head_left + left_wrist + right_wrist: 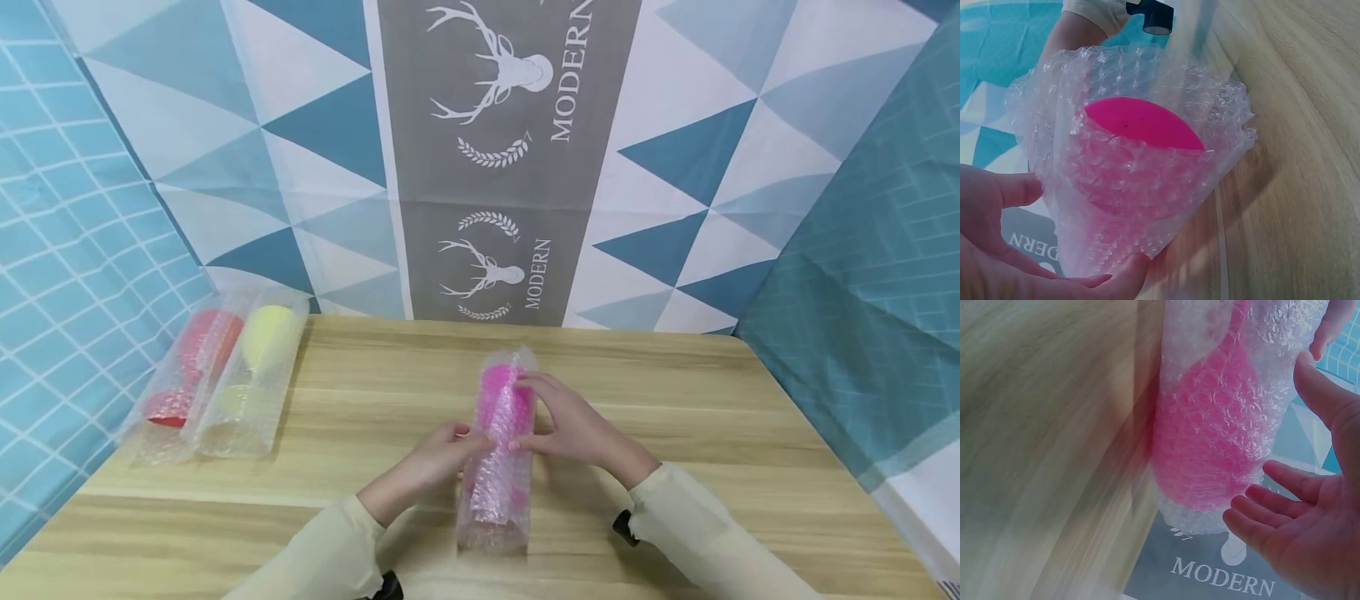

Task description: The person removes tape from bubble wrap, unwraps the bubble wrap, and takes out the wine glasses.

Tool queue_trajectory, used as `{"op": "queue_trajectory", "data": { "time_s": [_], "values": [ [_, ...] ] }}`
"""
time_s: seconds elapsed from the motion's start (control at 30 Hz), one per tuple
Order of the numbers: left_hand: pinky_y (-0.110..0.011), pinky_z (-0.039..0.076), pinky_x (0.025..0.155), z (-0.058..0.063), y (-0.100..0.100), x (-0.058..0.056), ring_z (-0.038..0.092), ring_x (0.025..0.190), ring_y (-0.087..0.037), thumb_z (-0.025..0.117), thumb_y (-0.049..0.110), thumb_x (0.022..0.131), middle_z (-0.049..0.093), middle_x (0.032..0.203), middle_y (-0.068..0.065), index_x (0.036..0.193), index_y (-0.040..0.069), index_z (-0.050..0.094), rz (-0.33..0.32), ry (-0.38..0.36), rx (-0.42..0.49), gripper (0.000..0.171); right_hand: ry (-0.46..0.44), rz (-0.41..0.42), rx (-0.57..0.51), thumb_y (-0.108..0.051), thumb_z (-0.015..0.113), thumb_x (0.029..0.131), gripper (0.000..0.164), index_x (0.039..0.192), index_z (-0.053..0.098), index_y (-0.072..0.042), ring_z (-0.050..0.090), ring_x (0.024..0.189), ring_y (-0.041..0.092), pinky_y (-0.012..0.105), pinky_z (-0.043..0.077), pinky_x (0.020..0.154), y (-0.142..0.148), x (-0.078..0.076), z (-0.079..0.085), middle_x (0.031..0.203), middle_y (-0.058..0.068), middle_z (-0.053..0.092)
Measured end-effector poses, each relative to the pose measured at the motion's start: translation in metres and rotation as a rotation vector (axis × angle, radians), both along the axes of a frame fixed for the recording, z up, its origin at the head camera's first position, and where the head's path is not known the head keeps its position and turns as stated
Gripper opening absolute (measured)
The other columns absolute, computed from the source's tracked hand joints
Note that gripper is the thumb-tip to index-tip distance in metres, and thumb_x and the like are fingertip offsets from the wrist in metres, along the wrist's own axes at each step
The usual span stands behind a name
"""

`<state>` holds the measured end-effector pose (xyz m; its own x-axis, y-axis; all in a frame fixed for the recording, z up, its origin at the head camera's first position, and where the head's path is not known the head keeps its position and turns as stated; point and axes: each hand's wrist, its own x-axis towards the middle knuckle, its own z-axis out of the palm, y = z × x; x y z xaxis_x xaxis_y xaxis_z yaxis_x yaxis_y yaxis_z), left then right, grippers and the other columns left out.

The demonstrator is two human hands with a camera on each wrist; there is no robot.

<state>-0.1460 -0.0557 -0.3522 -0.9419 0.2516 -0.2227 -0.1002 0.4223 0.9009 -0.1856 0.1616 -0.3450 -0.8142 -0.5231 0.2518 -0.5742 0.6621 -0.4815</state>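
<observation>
A pink goblet-shaped item rolled in bubble wrap lies lengthwise on the wooden table in front of me. Through one end of the roll, in the left wrist view, a round bright pink face shows. The right wrist view has the rounded pink bowl narrowing to a stem under the wrap. My left hand holds the roll's left side near its middle, thumb and fingertips on the plastic. From the right, my right hand touches the far half with thumb and fingertips, its fingers fairly straight.
Two more bubble-wrapped items of similar shape, one red and one yellow, lie side by side at the table's left edge. Patterned cloth hangs behind the table, with blue cloth at both sides.
</observation>
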Motion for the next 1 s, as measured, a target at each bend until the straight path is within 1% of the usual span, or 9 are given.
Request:
{"op": "queue_trajectory", "data": {
  "time_s": [0.2, 0.37, 0.6, 0.77, 1.0],
  "values": [
    [-0.052, 0.053, 0.088, -0.001, -0.002, 0.001, 0.062, 0.106, -0.034, 0.063, 0.038, 0.087, 0.061, 0.121, -0.024, 0.130, -0.008, 0.046, 0.025, 0.010, -0.029, 0.065, 0.010, 0.022, -0.005, -0.039, 0.079, 0.075, 0.080, 0.138, 0.046, -0.002, 0.043, 0.136, 0.034, 0.050, 0.038, 0.111, -0.004, -0.003, -0.004, 0.146, 0.017, 0.046],
    [-0.049, 0.054, 0.087, 0.000, -0.007, 0.000, 0.062, 0.104, -0.034, 0.064, 0.037, 0.086, 0.062, 0.118, -0.024, 0.131, -0.010, 0.046, 0.057, 0.059, -0.068, 0.068, 0.036, 0.042, -0.012, -0.038, 0.079, 0.075, 0.079, 0.137, 0.046, -0.001, 0.042, 0.137, 0.033, 0.049, 0.037, 0.113, -0.010, -0.006, -0.004, 0.145, 0.017, 0.047],
    [-0.039, 0.058, 0.076, 0.000, -0.012, -0.002, 0.062, 0.091, -0.025, 0.066, 0.035, 0.086, 0.062, 0.110, -0.021, 0.128, -0.012, 0.046, 0.106, 0.115, -0.129, 0.066, 0.030, 0.042, -0.004, -0.037, 0.080, 0.075, 0.078, 0.137, 0.046, -0.002, 0.044, 0.136, 0.032, 0.048, 0.037, 0.113, -0.018, -0.014, -0.009, 0.145, 0.016, 0.047],
    [-0.036, 0.058, 0.071, -0.001, -0.015, -0.003, 0.063, 0.086, -0.023, 0.066, 0.031, 0.086, 0.062, 0.107, -0.022, 0.126, -0.013, 0.048, 0.126, 0.144, -0.130, 0.061, 0.007, 0.051, -0.031, -0.035, 0.081, 0.074, 0.076, 0.136, 0.048, -0.004, 0.045, 0.135, 0.031, 0.048, 0.037, 0.113, -0.022, -0.019, -0.013, 0.145, 0.014, 0.048],
    [-0.035, 0.060, 0.069, 0.000, -0.006, -0.008, 0.064, 0.087, -0.026, 0.066, 0.031, 0.086, 0.061, 0.112, -0.027, 0.126, -0.014, 0.047, 0.099, 0.180, -0.122, 0.063, -0.089, -0.011, -0.044, -0.041, 0.080, 0.073, 0.078, 0.138, 0.048, -0.013, 0.043, 0.138, 0.028, 0.050, 0.036, 0.113, -0.013, -0.019, -0.009, 0.147, 0.007, 0.046]
  ]
}}
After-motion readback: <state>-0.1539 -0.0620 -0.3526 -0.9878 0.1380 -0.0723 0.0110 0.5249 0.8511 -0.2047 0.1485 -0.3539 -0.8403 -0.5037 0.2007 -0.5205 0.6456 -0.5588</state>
